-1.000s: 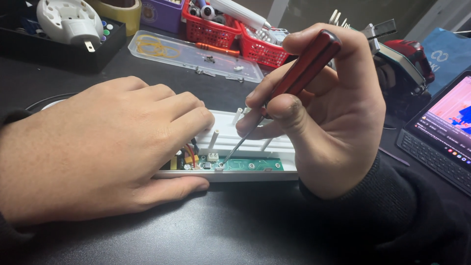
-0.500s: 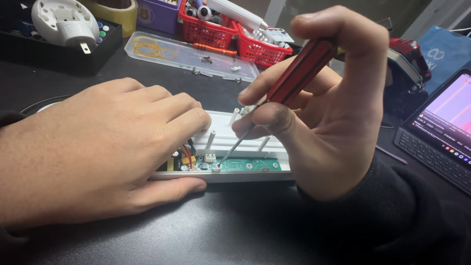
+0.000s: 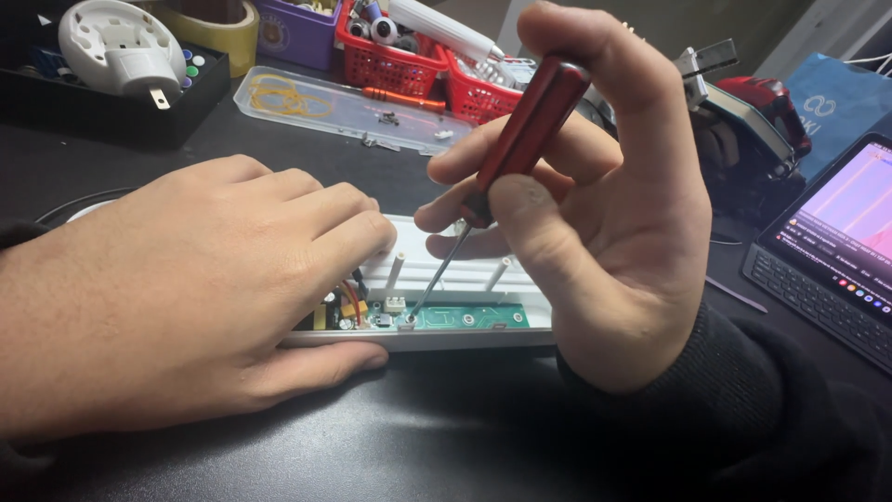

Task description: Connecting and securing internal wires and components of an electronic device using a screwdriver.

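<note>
An opened white plastic casing [image 3: 465,279] lies on the black table, with a green circuit board [image 3: 474,318] and coloured wires inside along its near edge. My left hand [image 3: 186,288] lies flat over the casing's left part and presses it down. My right hand [image 3: 595,214] grips a screwdriver [image 3: 520,139] with a dark red handle. Its thin shaft slants down and left, and the tip rests on a screw at the board's left end. The casing's left half is hidden under my left hand.
A clear plastic lid [image 3: 344,107] with rubber bands and small screws lies behind the casing. Red baskets [image 3: 409,56] of parts, a black tray [image 3: 111,93] holding a white plug adapter, and tape rolls stand at the back. A tablet with keyboard [image 3: 836,251] sits at right.
My right hand has risen slightly and turned the screwdriver handle more upright, fingers shifting around it. The tip stays on the same screw. My left hand has not moved.
</note>
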